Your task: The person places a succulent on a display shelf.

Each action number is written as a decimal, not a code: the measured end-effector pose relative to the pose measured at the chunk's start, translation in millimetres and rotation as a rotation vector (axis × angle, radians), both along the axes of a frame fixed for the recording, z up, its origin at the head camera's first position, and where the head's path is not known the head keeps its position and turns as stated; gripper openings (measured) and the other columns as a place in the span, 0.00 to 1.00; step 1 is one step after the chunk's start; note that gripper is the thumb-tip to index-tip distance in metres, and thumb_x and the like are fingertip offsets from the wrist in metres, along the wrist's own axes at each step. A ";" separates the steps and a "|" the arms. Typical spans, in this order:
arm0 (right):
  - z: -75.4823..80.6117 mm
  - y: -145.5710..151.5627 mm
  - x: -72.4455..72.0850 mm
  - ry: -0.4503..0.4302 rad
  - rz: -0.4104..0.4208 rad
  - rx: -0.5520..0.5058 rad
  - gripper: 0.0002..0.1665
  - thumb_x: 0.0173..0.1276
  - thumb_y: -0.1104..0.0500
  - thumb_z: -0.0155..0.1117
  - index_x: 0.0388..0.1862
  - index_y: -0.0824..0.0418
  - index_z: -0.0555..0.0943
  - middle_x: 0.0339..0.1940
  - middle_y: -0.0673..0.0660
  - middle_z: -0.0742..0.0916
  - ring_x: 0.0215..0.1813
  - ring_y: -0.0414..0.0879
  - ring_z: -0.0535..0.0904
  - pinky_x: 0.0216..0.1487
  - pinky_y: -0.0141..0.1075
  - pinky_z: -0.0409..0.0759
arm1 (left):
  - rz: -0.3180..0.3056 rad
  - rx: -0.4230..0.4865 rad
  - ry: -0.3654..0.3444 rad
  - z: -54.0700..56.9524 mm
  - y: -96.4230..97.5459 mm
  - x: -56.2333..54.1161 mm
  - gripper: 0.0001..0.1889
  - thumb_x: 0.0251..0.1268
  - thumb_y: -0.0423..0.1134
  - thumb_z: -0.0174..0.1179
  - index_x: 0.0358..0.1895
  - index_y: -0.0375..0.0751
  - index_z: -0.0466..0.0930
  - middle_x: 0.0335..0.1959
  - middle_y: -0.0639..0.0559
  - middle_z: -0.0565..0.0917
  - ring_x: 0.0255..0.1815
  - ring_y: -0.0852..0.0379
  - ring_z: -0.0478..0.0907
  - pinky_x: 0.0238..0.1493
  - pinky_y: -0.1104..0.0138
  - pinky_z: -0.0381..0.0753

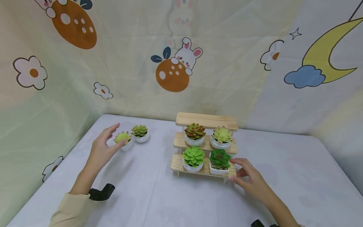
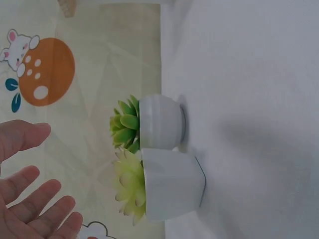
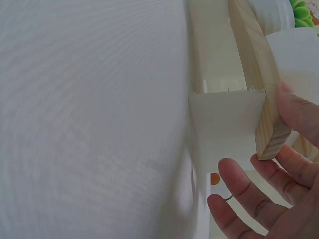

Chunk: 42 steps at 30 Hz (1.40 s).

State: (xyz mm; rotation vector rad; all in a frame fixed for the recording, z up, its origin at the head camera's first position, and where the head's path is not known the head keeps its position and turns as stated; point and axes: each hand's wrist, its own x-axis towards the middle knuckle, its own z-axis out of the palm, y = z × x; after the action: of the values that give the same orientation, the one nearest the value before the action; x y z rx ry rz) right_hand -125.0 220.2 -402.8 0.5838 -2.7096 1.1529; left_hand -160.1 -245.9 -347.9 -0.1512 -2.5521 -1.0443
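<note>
My left hand (image 1: pixel 105 145) hovers with spread fingers over two potted succulents on the left of the table. The nearer yellow-green succulent (image 2: pixel 130 186) stands in a white angular pot (image 2: pixel 172 184); a green succulent (image 2: pixel 125 124) in a round white pot (image 2: pixel 160 122) stands beside it. My right hand (image 1: pixel 250 179) is at the right end of the bottom shelf (image 1: pixel 232 170) of a wooden stand, its thumb (image 3: pixel 299 112) and forefinger around the corner, fingers loosely bent. Right by it, a dark green succulent (image 1: pixel 220 158) sits in a square white pot (image 1: pixel 219 171).
The stand's top shelf (image 1: pixel 207 120) holds nothing. On the middle shelf are a reddish-brown succulent (image 1: pixel 194 130) and a pale one (image 1: pixel 222 134); a bright green succulent (image 1: pixel 193 156) is at bottom left. A patterned cloth wall (image 1: pixel 227 78) rises behind the white table (image 1: pixel 170 201).
</note>
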 end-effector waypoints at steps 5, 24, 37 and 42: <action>-1.2 0.4 0.2 0.008 0.009 -0.005 0.30 0.57 0.59 0.69 0.58 0.59 0.71 0.54 0.56 0.77 0.34 0.30 0.73 0.37 0.31 0.80 | 0.012 0.001 -0.062 -4.4 -8.9 -1.2 0.35 0.58 0.37 0.64 0.69 0.37 0.60 0.66 0.37 0.66 0.65 0.37 0.64 0.61 0.46 0.67; -1.9 0.2 -0.1 0.017 0.020 -0.013 0.30 0.57 0.59 0.69 0.59 0.59 0.71 0.55 0.56 0.76 0.35 0.31 0.73 0.37 0.31 0.80 | 0.036 0.031 -0.340 -25.1 -30.4 -18.4 0.43 0.58 0.42 0.63 0.72 0.34 0.47 0.70 0.31 0.57 0.66 0.32 0.60 0.62 0.43 0.65; -2.1 0.9 0.6 0.003 0.016 -0.016 0.30 0.57 0.58 0.69 0.59 0.57 0.71 0.55 0.55 0.76 0.35 0.31 0.73 0.37 0.30 0.80 | 0.061 0.096 -0.454 -34.9 -31.7 -25.5 0.45 0.57 0.44 0.64 0.71 0.32 0.47 0.65 0.30 0.63 0.64 0.34 0.64 0.59 0.47 0.71; -0.8 0.3 1.1 -0.016 0.006 -0.016 0.30 0.57 0.57 0.69 0.59 0.56 0.71 0.55 0.54 0.76 0.35 0.31 0.73 0.37 0.30 0.80 | 0.066 0.094 -0.445 -37.6 -32.7 -26.0 0.41 0.57 0.45 0.64 0.69 0.30 0.53 0.61 0.30 0.67 0.61 0.36 0.68 0.57 0.49 0.73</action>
State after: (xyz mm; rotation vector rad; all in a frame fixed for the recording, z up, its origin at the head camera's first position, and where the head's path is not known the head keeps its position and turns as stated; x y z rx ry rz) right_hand -123.9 220.4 -403.6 0.5834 -2.7105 1.1850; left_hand -186.1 -278.6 -385.5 0.2135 -2.8607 -1.2882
